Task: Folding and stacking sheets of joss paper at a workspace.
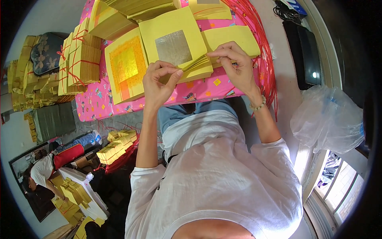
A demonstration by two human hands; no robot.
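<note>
A stack of yellow paper (171, 24) with a silver square on its top sheet lies in front of me on the pink patterned table cover (115, 113). Several sheets (195, 63) along its near edge are lifted and bent up. My left hand (161, 81) pinches their left end between thumb and fingers. At their right end, the fingertips of my right hand (235, 65) grip the corner. Left of this stack is another with a gold square on orange (127, 65). A plain yellow paper stack (234, 38) lies behind my right hand.
Tied yellow bundles (84, 59) stand at the table's left end. Red strings (268, 71) hang over the right edge. A clear plastic bag (328, 117) is at the right. At lower left, another person (43, 167) leans over yellow paper near more bundles (115, 147).
</note>
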